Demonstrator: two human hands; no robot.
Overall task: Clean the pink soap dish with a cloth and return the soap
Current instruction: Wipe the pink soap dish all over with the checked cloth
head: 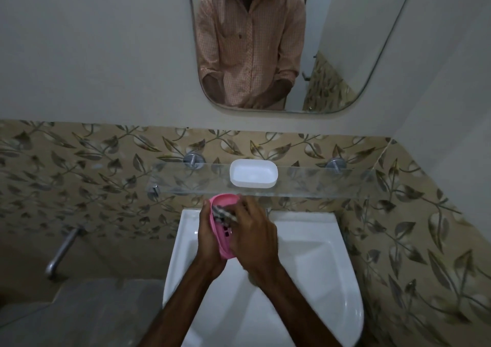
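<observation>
Leaf-patterned wall tiles [385, 213] back a white sink [305, 267], over which the work is held.

1. Finger position. The right-hand fingers [245, 206] are curled down and bunched on a grey cloth [222, 213], which they press into the upper end of the dish. The left-hand fingers [205, 205] are wrapped round the left rim and underside and clamp it.

2. Hands. The right hand [255, 237] lies across the open face of the dish. The left hand [208, 240] cradles it from beneath. Both forearms reach in from below.

3. Workpiece. The pink soap dish [222, 241] is tilted on edge above the sink with its drain slots exposed. It touches neither the sink nor the shelf.

4. Procedure, as judged. Wiping is under way. Keep the left grip firm so that the dish does not twist. Draw the cloth along the full length, work it into the slots and the inner corners, then turn the dish to do the rim and underside. Hold it over the sink so that residue falls clear.

5. Surroundings. A glass shelf [318, 180] just beyond carries a white oval tray [253, 174]. The soap cannot be made out. A mirror [345, 41] hangs above.
</observation>
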